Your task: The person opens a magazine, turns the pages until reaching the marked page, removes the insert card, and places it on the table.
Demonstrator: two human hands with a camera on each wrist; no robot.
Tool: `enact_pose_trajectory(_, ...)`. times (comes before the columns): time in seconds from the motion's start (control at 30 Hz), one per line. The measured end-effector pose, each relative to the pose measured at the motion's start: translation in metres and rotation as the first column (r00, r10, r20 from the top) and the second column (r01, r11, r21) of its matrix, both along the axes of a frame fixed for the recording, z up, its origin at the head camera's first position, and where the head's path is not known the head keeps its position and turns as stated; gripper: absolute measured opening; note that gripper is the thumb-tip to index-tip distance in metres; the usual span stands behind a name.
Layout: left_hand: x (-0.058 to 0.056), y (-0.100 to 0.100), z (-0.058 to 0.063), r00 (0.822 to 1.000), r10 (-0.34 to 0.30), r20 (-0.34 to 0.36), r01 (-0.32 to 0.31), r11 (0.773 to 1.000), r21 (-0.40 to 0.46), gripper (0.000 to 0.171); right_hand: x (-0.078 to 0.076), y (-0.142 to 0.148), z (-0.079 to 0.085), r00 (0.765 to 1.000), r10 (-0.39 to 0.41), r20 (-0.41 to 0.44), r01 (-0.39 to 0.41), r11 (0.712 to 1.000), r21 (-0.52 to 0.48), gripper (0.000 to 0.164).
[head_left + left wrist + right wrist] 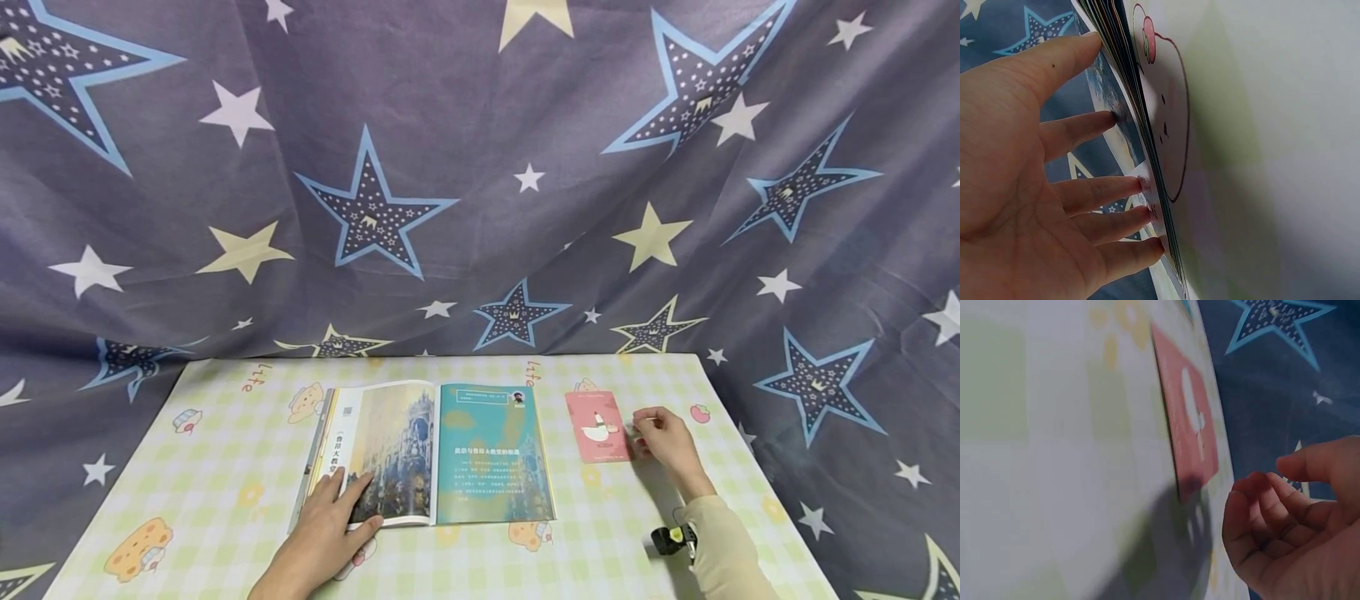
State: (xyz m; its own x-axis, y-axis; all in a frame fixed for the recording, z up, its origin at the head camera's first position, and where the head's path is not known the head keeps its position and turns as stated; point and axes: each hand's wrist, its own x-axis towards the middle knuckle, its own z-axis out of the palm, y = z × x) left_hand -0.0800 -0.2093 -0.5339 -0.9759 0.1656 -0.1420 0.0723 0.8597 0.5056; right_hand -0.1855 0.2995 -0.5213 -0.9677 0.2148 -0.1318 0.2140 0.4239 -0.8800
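An open magazine point(487, 450) lies on the table, a painting of a cathedral on its left page and teal print on its right one. My left hand point(326, 529) rests on the lower left page with fingers spread; in the left wrist view the fingertips point(1147, 215) touch the page by the thick edge of the magazine point(1147, 134). To the right lies a flat pink card or booklet point(598, 427) with a white bird-like picture. Just beside its right edge, my right hand point(667, 446) hovers with loosely bent fingers, holding nothing; the right wrist view shows a gap between that hand point(1297, 525) and the pink card point(1188, 419).
A light green checked cloth point(217, 467) with cartoon prints covers the table. Behind and at the sides hangs a dark curtain point(465, 233) with stars. A small black wrist camera point(667, 540) sits at my right wrist.
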Motion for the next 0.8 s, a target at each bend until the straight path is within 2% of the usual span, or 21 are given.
enact_pose_trajectory(0.23, 0.0, 0.0, 0.0, 1.0, -0.006, 0.001, 0.006, 1.0, 0.0, 0.073, 0.021, -0.029, 0.007, 0.998, -0.008, -0.064, 0.0, 0.991, -0.132, 0.024)
enact_pose_trajectory(0.43, 0.001, 0.0, 0.0, 1.0, -0.002, 0.0, 0.002, 1.0, -0.004, 0.073, 0.044, -0.06, 0.01, 0.992, 0.019, -0.123, -0.05, 0.965, -0.256, 0.021)
enact_pose_trajectory(0.63, 0.005, 0.003, 0.006, 0.999, 0.021, 0.038, -0.021, 1.0, -0.002, 0.075, 0.058, -0.077, 0.012, 0.987, 0.059, -0.146, -0.1, 0.952, -0.291, 0.017)
enact_pose_trajectory(0.8, 0.011, 0.012, 0.015, 1.0, 0.011, 0.013, -0.011, 1.0, -0.016, 0.07, 0.066, -0.088, 0.015, 0.987, 0.067, -0.149, -0.112, 0.941, -0.32, 0.016)
